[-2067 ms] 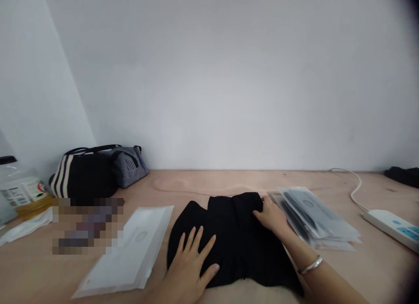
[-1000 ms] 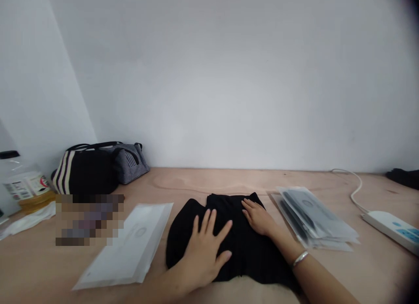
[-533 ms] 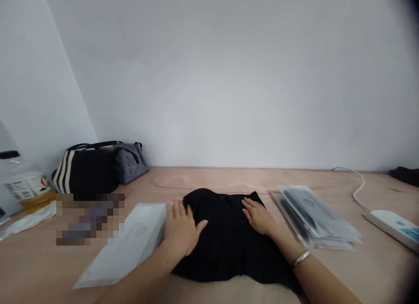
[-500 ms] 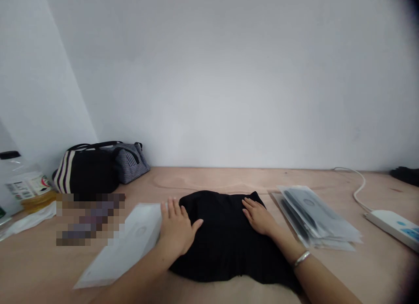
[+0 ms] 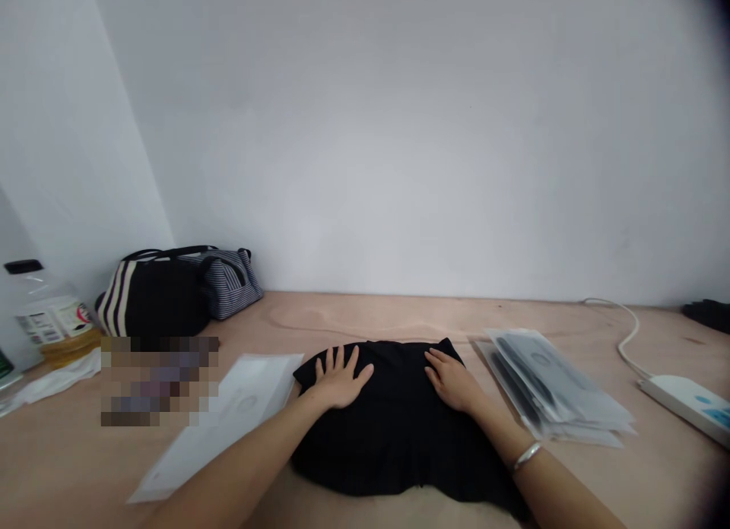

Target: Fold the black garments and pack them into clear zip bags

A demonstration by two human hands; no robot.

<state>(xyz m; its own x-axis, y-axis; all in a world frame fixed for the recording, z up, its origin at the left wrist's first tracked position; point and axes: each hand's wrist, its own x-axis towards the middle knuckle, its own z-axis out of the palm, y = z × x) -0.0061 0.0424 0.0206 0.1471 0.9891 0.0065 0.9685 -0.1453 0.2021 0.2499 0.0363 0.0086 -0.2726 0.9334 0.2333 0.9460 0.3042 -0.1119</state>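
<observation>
A piece of black cloth (image 5: 388,430), perhaps a garment, lies spread on the table in front of me. My left hand (image 5: 341,381) rests flat on its upper left part, fingers spread. On the upper right part lies my right hand (image 5: 450,381), palm down with its fingers stretched out; a silver bangle circles that wrist. Left of the cloth is a flat translucent plastic bag (image 5: 228,415), partly behind my left forearm. To the right sits a stack of similar bags (image 5: 553,377) with dark contents inside.
At the back left stand a black bag with white stripes (image 5: 160,293) and a striped pouch (image 5: 233,282). A bottle of yellow liquid (image 5: 57,316) is at the far left, beside a white tissue (image 5: 62,381). A white power strip (image 5: 690,400) with its cable lies right. One patch is pixelated.
My left hand has moved right and onto the cloth, and the cloth's upper left corner now lies spread outward. My right hand stays nearly in place.
</observation>
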